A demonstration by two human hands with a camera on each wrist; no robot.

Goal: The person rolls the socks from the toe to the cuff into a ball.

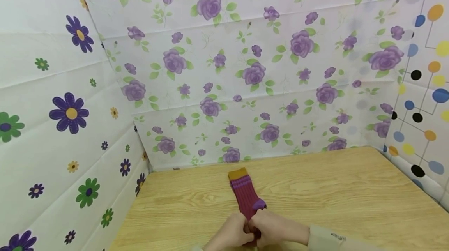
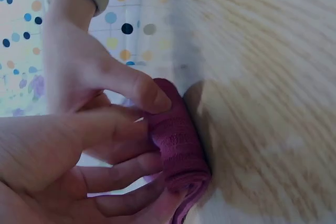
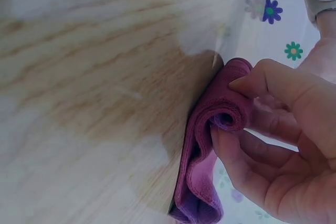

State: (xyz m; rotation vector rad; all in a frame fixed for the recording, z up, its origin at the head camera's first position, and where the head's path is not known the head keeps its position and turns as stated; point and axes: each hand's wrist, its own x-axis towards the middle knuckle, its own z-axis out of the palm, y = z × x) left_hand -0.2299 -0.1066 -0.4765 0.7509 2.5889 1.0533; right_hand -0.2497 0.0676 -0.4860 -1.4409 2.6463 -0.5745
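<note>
Left hand [image 1: 233, 231], its fingers and thumb clamped on the left side of the rolled near end; sock [image 1: 243, 194], lying on the table [image 1: 175, 204] ahead of both hands' fingers, its long axis running away from them and leaning left towards the cuff [image 1: 237, 174]; right hand [image 1: 270, 225], pinching the roll's right side, nearer the heel [image 1: 259, 204], just beyond its fingers.

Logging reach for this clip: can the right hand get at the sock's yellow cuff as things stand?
Likely yes: the cuff lies uncovered on the table, nothing blocking it, though the right hand grips the sock at its rolled end.
</note>
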